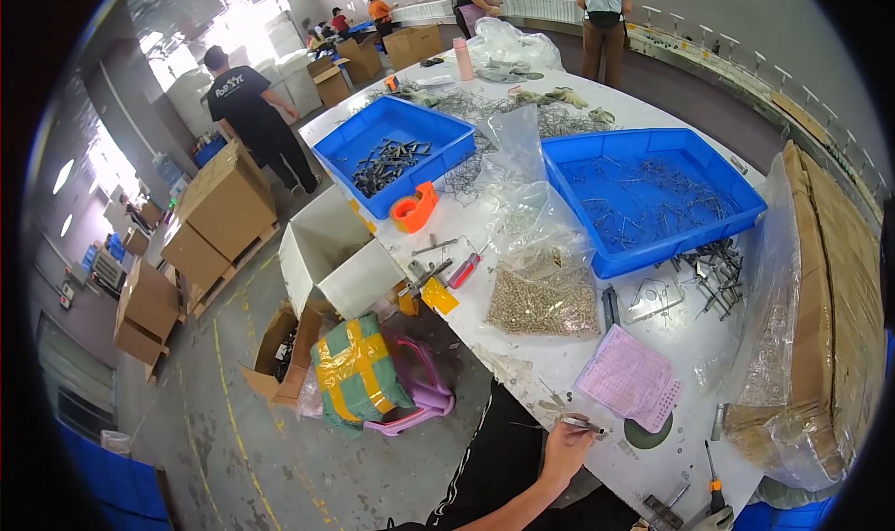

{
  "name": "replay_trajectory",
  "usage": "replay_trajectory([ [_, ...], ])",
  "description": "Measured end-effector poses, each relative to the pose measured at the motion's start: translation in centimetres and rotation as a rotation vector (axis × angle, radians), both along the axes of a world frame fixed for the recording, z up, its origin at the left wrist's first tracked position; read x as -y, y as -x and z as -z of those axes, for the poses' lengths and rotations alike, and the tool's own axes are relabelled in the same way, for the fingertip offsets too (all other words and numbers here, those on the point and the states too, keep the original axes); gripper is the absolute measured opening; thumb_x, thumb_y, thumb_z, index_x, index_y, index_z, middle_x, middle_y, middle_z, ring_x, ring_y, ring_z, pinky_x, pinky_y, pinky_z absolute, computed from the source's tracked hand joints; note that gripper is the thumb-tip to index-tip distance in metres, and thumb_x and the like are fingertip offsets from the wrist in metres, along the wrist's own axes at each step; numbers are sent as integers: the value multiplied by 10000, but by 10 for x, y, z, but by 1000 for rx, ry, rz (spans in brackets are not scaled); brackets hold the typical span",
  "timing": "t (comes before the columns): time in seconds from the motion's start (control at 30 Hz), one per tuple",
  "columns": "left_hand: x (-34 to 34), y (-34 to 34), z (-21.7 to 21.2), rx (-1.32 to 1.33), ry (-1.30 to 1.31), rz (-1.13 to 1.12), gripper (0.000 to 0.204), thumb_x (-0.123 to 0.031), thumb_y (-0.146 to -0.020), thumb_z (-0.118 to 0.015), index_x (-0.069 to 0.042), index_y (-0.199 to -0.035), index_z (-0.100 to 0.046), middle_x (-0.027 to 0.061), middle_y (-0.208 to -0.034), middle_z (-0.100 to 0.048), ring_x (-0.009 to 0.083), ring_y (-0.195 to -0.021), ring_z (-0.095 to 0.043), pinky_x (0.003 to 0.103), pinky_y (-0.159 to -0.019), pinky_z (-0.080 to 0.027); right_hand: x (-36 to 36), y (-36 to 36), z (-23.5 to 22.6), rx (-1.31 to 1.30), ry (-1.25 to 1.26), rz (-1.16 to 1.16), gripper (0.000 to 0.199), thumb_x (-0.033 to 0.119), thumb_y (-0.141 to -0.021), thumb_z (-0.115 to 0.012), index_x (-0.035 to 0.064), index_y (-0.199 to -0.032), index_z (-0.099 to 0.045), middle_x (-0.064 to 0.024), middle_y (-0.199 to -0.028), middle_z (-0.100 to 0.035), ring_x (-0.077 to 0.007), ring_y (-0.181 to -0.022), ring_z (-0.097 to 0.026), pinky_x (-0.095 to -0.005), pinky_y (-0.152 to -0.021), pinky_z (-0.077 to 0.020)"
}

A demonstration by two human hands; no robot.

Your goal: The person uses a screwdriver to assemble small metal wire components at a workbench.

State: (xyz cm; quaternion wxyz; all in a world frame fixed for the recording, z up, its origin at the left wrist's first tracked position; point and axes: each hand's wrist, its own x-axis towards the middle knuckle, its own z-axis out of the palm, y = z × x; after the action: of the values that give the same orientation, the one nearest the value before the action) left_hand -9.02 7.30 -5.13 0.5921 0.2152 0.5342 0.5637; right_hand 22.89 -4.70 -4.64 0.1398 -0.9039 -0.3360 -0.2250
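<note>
My left hand (565, 447) is over the near edge of the white table (522, 368), fingers closed on a small silver metal piece (585, 426). A round dark green patch (648, 430) and pink printed sheets (630, 374) lie beside it. At the lower right edge, my right hand (716, 520) appears in a pale glove, mostly cut off. A screwdriver (715, 486) with an orange and black handle rises from it, shaft pointing away. Left of that hand lies a dark metal part (664, 510).
Blue trays (653, 242) (395, 149) hold metal parts. A clear bag of small brass-coloured pieces (543, 300) stands mid-table near a red screwdriver (464, 270) and an orange tape dispenser (414, 208). Plastic-wrapped cardboard (811, 326) borders the right; a taped green bundle (359, 368) sits left. Several people stand farther back.
</note>
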Motion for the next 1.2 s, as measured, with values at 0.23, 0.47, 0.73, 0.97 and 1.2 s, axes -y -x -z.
replay_trajectory([
  [0.23,-5,4,10,179,13,-10,354,85,-906,-573,-8,-1238,-490,133,-1143,-654,229,-1031,-668,345,-930,-553,-2,8,-12,27,-4,12,411,450,-954,-580,55,-1007,-681,-249,-992,-662,-444,-881,-642,-521,-720,-544],
  [0.47,-10,3,-17,495,118,39,675,153,-828,-506,-48,-1435,-290,190,-1226,-613,285,-1095,-646,369,-977,-521,-3,12,-17,61,-10,18,415,450,-957,-570,54,-990,-690,-257,-985,-661,-451,-876,-642,-526,-722,-545],
  [0.73,-10,-3,-30,578,108,76,786,149,-805,-531,-46,-1493,-205,202,-1259,-584,301,-1108,-629,375,-1023,-473,4,-4,2,80,5,18,421,450,-960,-559,53,-970,-699,-265,-978,-659,-458,-870,-642,-533,-724,-546],
  [0.97,-9,-12,-21,610,109,34,730,51,-863,-634,-56,-1478,-257,148,-1149,-630,247,-1027,-642,348,-962,-475,10,-18,18,67,18,27,415,453,-953,-571,56,-982,-692,-258,-981,-663,-454,-868,-645,-531,-721,-547],
  [1.2,-11,9,-13,908,128,171,526,-133,-941,-663,-61,-1403,-422,55,-968,-637,158,-872,-616,311,-853,-484,7,-16,15,42,-9,-84,411,444,-954,-574,52,-990,-692,-253,-983,-667,-448,-868,-648,-526,-724,-547],
])
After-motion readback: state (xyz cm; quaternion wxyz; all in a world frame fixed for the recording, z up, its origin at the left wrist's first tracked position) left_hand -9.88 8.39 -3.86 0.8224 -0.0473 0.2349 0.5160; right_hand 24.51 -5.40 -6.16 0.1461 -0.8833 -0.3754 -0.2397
